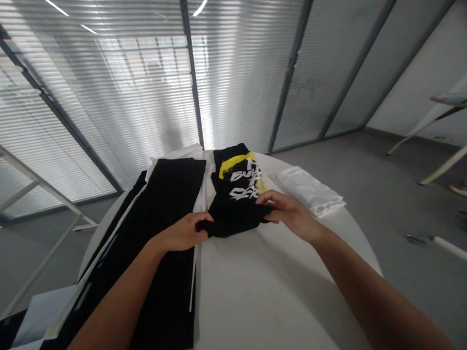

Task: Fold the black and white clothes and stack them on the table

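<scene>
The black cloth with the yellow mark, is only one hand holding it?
No, the left hand grips the black cloth at one side and the right hand grips it at the other.

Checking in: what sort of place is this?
Probably an office-like room used for garment work: tall glass partitions with slatted grey blinds, a white table with a curved edge, and black cloth laid over it beside a black fabric garment with yellow-and-white print.

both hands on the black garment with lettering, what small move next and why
Perhaps settle the near edge of the black garment flat on the white table: left hand and right hand pinch its near corners, and its lettering faces up.
</scene>
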The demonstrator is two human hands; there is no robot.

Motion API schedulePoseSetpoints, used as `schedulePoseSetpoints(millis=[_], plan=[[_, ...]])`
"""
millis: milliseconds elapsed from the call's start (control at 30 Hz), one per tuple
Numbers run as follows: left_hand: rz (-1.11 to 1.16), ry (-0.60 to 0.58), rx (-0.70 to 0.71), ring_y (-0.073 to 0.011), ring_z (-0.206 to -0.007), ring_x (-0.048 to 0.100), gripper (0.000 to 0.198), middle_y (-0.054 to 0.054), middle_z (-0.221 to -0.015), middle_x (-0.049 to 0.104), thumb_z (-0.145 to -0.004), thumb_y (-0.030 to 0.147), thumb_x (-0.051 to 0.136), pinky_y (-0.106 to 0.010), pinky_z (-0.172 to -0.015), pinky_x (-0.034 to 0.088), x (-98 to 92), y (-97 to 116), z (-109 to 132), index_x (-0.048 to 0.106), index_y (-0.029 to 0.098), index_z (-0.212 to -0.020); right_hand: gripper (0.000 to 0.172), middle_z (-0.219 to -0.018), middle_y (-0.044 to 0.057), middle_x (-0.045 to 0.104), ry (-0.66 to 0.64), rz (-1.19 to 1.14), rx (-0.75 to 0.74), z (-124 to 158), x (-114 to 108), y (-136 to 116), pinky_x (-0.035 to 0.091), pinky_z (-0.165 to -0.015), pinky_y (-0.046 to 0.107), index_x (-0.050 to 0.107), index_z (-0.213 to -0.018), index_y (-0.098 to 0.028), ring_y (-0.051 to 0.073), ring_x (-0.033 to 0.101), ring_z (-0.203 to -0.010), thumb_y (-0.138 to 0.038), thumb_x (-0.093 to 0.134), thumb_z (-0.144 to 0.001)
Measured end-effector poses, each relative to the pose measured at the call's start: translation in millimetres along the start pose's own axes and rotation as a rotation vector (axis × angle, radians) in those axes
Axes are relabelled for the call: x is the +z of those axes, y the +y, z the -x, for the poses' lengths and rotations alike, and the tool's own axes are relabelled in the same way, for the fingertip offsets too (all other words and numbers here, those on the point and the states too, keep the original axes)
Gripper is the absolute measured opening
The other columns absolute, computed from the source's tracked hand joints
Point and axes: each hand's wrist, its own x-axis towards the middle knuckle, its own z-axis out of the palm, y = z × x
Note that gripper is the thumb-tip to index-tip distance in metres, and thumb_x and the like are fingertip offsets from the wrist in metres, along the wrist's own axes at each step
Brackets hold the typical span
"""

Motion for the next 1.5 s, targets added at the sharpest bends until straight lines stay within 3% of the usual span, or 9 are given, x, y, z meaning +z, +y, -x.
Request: schedulePoseSetpoints(millis=[167,267,567,667,800,967,1100,1300,1500], plan=[[0.288,0.403,0.046,-0.0145,-0.081,0.06,0.025,0.0,-0.086,0.065,-0.075,0.019,0.051,-0.025,-0.076,0.045,-6.4,-6.1,-6.6,0.066,0.016,-0.095,0.026,-0.087,-0.001,0.057,0.135,-0.129,-0.058,6.7,-10.3,-1.8,0.029,-0.05,0.023,0.058,-0.094,-0.024,0.012,0.049,-0.064,-0.015,0.062,-0.07],[0.369,0.453,0.032,-0.0153,-0.082,0.061,0.025,0.0,-0.086,0.067,-0.075,0.023,0.056,-0.027,-0.078,0.045,-9.0,-7.1,-5.1,0.068,0.015,-0.096,0.017,-0.094,0.002,0.059,0.048,-0.076,-0.117,11.5,-17.0,-4.4,0.039,-0.061,0.026,0.061,-0.09,-0.023,0.016,0.055,-0.079,-0.02,0.065,-0.074],[0.049,-0.35,-0.019,-0.0123,-0.072,0.059,0.023,0.0,-0.081,0.068,-0.079,0.025,0.055,-0.021,-0.068,0.042,-12.8,-8.2,4.6,0.075,0.017,-0.087,0.045,-0.107,0.005,0.057,-0.649,0.454,0.002,19.1,-19.4,-26.9,0.043,-0.074,0.027,0.057,-0.12,-0.021,0.015,0.053,-0.085,-0.028,0.067,-0.076],[-0.018,-0.304,-0.026,-0.0129,-0.073,0.059,0.027,-0.001,-0.079,0.067,-0.083,0.032,0.052,-0.021,-0.068,0.042,-7.8,-4.0,1.8,0.073,0.017,-0.078,0.045,-0.111,0.005,0.055,-0.659,0.599,0.062,20.3,-10.5,-27.1,0.042,-0.081,0.029,0.058,-0.117,-0.022,0.017,0.052,-0.092,-0.027,0.067,-0.073],[-0.182,-0.123,-0.088,-0.0163,-0.08,0.059,0.035,-0.002,-0.089,0.065,-0.082,0.039,0.054,-0.026,-0.074,0.043,-2.5,1.1,2.3,0.068,0.021,-0.108,0.051,-0.109,0.006,0.051,-0.683,0.872,0.164,21.7,0.0,-16.2,0.041,-0.085,0.035,0.058,-0.108,-0.02,0.023,0.05,-0.098,-0.029,0.075,-0.061],[-0.451,-0.313,-0.041,-0.0254,-0.108,0.051,0.067,-0.002,-0.111,0.059,-0.063,0.037,0.074,-0.041,-0.1,0.033,0.1,9.4,12.0,0.054,0.036,-0.126,0.058,-0.104,0.006,0.05,-0.736,0.996,0.216,24.0,12.8,-9.0,0.04,-0.084,0.039,0.055,-0.102,-0.021,0.027,0.049,-0.097,-0.041,0.079,-0.053],[-0.513,-0.298,-0.061,-0.0239,-0.1,0.053,0.04,-0.002,-0.1,0.06,-0.067,0.034,0.07,-0.041,-0.096,0.036,3.0,11.6,11.8,0.06,0.029,-0.106,0.038,-0.097,0.004,0.053,-0.709,0.985,0.194,23.4,17.8,-5.9,0.04,-0.074,0.033,0.053,-0.092,-0.02,0.022,0.052,-0.086,-0.039,0.071,-0.063],[-0.112,-0.262,-0.034,-0.0144,-0.076,0.057,0.021,0.0,-0.088,0.062,-0.077,0.023,0.051,-0.025,-0.071,0.042,-8.1,-1.4,5.9,0.062,0.021,-0.094,0.019,-0.076,-0.002,0.058,-0.71,0.783,0.259,21.2,6.6,-12.2,0.035,-0.054,0.023,0.056,-0.085,-0.021,0.013,0.052,-0.066,-0.012,0.051,-0.068],[0.357,-0.367,-0.119,-0.014,-0.065,0.059,0.021,0.0,-0.071,0.066,-0.072,0.021,0.055,-0.023,-0.061,0.04,-22.1,-19.5,6.3,0.06,0.017,-0.091,0.012,-0.074,0.001,0.064,-0.712,0.724,0.247,18.8,4.2,-15.9,0.04,-0.06,0.024,0.064,-0.078,-0.019,0.014,0.058,-0.067,-0.017,0.052,-0.078]])
